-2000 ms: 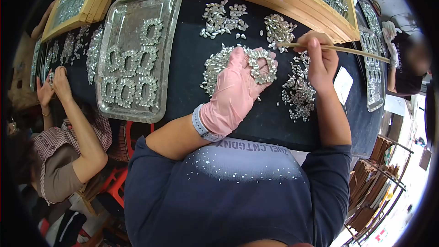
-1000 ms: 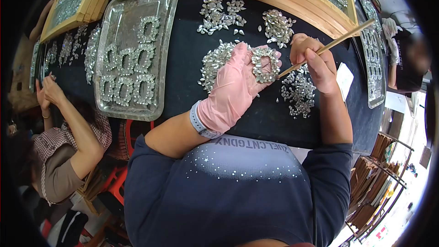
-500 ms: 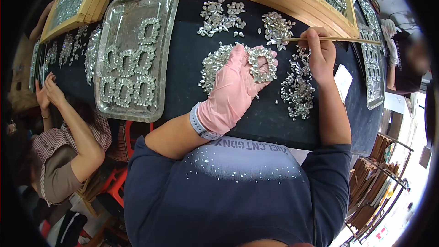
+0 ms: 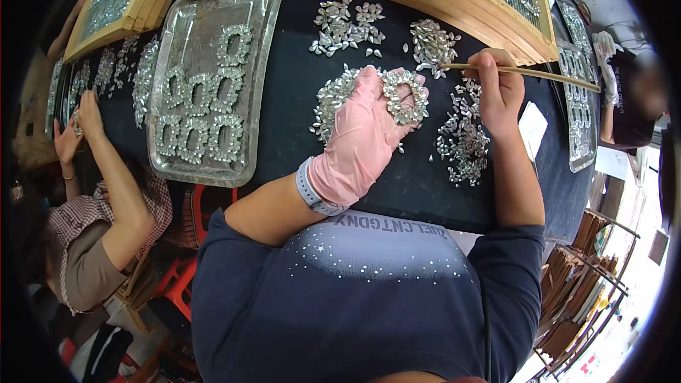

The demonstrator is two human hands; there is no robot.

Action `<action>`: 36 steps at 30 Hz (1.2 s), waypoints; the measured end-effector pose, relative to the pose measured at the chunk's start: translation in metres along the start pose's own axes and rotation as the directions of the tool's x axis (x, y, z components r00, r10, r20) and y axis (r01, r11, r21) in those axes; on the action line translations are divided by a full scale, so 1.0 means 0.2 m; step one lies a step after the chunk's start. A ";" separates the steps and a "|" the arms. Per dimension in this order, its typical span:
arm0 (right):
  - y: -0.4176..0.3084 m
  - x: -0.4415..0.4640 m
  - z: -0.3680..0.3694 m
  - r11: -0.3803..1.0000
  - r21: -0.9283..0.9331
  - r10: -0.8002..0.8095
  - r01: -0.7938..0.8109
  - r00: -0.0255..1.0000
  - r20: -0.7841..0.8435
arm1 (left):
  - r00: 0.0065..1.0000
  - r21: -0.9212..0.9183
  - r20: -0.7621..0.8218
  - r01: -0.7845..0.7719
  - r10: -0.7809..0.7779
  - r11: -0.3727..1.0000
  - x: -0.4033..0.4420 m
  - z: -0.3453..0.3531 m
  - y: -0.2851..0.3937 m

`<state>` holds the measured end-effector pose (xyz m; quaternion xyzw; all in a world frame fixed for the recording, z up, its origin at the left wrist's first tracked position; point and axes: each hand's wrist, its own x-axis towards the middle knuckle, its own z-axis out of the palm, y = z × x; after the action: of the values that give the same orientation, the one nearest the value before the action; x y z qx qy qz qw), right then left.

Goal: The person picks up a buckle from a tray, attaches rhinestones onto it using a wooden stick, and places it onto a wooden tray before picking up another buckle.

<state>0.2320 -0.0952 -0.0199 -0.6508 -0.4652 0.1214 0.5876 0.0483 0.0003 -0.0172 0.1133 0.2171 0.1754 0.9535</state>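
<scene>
My left hand [image 4: 358, 138], in a pink glove, holds a frame ringed with shiny stones [image 4: 406, 99] on its fingers. Beneath and left of that hand lies a pile of silvery stones [image 4: 328, 103]. My right hand [image 4: 499, 92], bare, pinches a thin wooden stick [image 4: 546, 75], whose left tip is at the lower edge of a pile of drop-shaped stones [image 4: 431, 41]. Small narrow stones [image 4: 462, 145] are heaped on the dark cloth left of my right forearm. Another group of drop-shaped stones [image 4: 345, 27] lies farther back.
A metal tray [image 4: 259, 92] at left bears several stone-ringed frames. Wooden-framed mesh trays [image 4: 425, 0] stand along the back. A co-worker [image 4: 113, 241] sits at left, hands over the table; another person [image 4: 635, 92] is at far right. A white paper [image 4: 532, 130] lies by my right forearm.
The stick swung from the back pile to the ring in my left hand, then back to that pile with my right hand. The left co-worker's hands shifted slightly.
</scene>
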 end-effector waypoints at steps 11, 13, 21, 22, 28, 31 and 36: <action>-0.10 -0.02 0.03 0.997 0.067 -0.042 0.039 0.999 0.034 | 1.000 -0.035 0.008 0.000 0.000 0.999 0.00 0.00 0.00; -0.15 -0.02 0.04 0.987 0.042 -0.159 0.155 0.981 0.112 | 1.000 -0.023 0.011 -0.004 0.004 1.000 0.00 0.00 0.00; -0.23 -0.06 0.11 0.895 -0.008 -0.422 0.447 0.850 0.316 | 0.999 -0.030 0.045 -0.003 0.004 1.000 -0.01 0.00 0.00; -0.23 -0.06 0.12 0.883 -0.019 -0.440 0.470 0.840 0.319 | 0.999 -0.035 0.039 0.000 0.002 0.999 -0.01 0.00 0.00; -0.24 -0.07 0.14 0.865 -0.031 -0.465 0.502 0.822 0.329 | 0.998 -0.048 0.062 -0.003 0.005 0.999 0.00 0.00 -0.01; -0.25 -0.07 0.14 0.856 -0.040 -0.475 0.516 0.815 0.332 | 0.998 -0.047 0.061 0.000 0.003 0.999 -0.01 0.00 -0.01; -0.25 -0.08 0.13 0.852 -0.089 -0.450 0.515 0.809 0.377 | 0.998 -0.053 0.070 0.011 -0.007 0.999 -0.01 -0.01 -0.01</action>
<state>0.1820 -0.0956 0.0110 -0.5313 -0.7200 0.0347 0.4451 0.0467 -0.0017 -0.0180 0.0930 0.1796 0.1727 0.9640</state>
